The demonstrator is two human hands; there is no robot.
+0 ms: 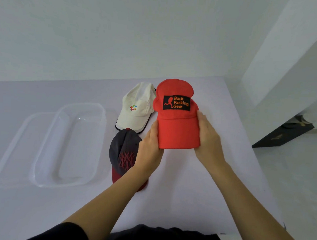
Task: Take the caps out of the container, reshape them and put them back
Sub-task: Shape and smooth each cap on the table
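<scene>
A red fabric cap was held over the white desk toward its far right corner. Its brim was clamped between the left hand and the right hand, with thumbs laid along the brim's side edges and the other fingers hidden beneath. A clear plastic container was seen near the left edge.

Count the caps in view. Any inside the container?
3. Red cap held between the left hand and right hand; white cap on the table beyond it, to its left; grey-and-red cap nearer, partly hidden by the left hand. None visible in the clear container.
</scene>
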